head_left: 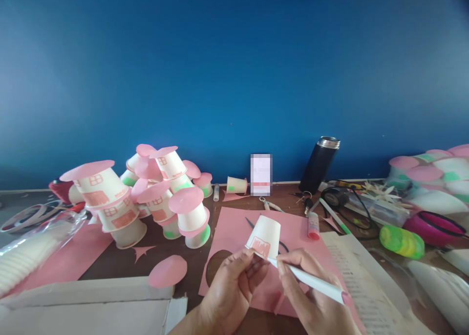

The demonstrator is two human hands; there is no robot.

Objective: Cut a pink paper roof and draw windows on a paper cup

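Note:
A white paper cup [273, 227], turned upside down and a little tilted, is held at its rim by my left hand [234, 283]. A reddish rectangle is coloured on its side near the rim. My right hand [308, 291] grips a white marker [315, 282], whose tip meets the cup close to the coloured patch. Under both hands lies a pink paper sheet [229, 227] with a round hole cut in it. Scissors [249, 222] rest on the sheet, mostly hidden behind the cup. A pink paper circle [168, 271] lies to the left.
Decorated cups with pink paper tops [188, 212] stand stacked at left; more [436, 173] are at right. A black flask [319, 164] leans near the wall. A glue stick [313, 226], pliers [271, 206] and a green-yellow bottle [402, 242] lie around. Wrapped cups [40, 247] lie far left.

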